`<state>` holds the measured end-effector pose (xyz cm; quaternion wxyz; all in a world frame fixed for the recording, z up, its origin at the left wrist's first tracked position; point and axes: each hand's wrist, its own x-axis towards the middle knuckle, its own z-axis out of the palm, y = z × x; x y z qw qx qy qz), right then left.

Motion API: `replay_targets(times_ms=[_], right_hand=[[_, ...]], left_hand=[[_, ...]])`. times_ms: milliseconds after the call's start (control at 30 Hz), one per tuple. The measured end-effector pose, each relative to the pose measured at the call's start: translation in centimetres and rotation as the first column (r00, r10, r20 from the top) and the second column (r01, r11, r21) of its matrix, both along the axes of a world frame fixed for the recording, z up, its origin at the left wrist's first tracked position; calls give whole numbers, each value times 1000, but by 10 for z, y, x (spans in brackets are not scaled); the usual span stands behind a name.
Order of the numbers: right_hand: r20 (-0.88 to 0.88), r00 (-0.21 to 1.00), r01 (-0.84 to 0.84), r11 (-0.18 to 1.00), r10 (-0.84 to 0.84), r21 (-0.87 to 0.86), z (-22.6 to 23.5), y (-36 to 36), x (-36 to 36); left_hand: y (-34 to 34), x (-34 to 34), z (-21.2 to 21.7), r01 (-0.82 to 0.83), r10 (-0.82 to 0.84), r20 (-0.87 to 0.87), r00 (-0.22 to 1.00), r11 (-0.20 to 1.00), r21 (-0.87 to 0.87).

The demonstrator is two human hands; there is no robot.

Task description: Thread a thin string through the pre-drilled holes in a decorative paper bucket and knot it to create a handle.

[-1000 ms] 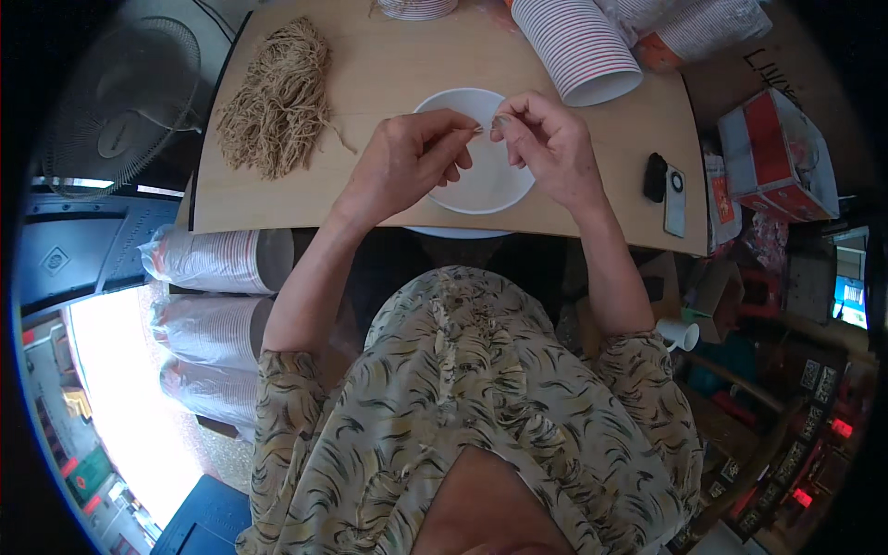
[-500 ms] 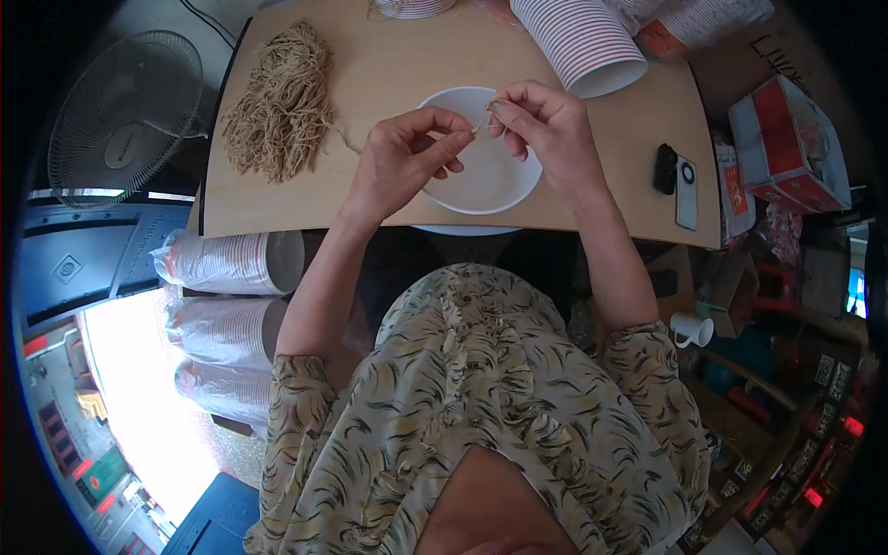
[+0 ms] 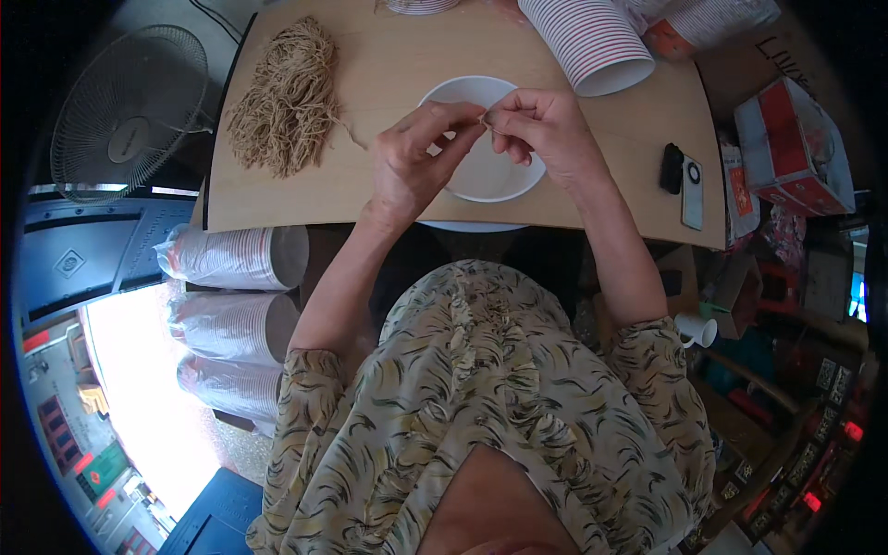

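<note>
My left hand [image 3: 416,162] and my right hand [image 3: 546,129] meet fingertip to fingertip above a white paper bowl [image 3: 490,176] on the wooden table [image 3: 388,55]. Between the pinched fingers is a thin tan string [image 3: 485,120], small and hard to make out. A big tangled pile of the same tan strings [image 3: 287,97] lies on the table to the left, one strand trailing toward my left hand.
A stack of red-and-white paper cups [image 3: 587,42] lies at the table's far right. A phone and a dark small object [image 3: 684,180] rest at the right edge. Bagged cup stacks [image 3: 231,254] sit below left, a fan [image 3: 129,111] beside them, red cartons [image 3: 795,148] at right.
Both hands have come closer together over the bowl, fingertips now touching. The view has shifted slightly; the pile and the bowl stay where they were.
</note>
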<state>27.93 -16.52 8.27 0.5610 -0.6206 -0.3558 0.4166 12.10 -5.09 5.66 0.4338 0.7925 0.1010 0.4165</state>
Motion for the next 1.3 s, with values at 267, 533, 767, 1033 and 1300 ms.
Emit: replay_targets(times_ms=[267,533,767,1033,1300], right_hand=[[4,999,-41,999,41,-34,-1,0,1],[44,995,79,976,-89,202,-3,-7,-5],[445,840,200,939,-311,279,-11,-29,-31],[603,732,131,934,-317,332,-15,-27,-44],[490,832,145,955,-259,257,-9,-27,-46]], left_hand=[[2,-4,-3,31,-22,-71,997,992,123],[16,-12,12,204,-352,-163,922,796,-570],[18,-12,9,211,-430,-18,903,479,-852],[14,-11,8,234,-440,-27,898,529,-815],[12,-11,3,282,-440,42,897,496,-821]])
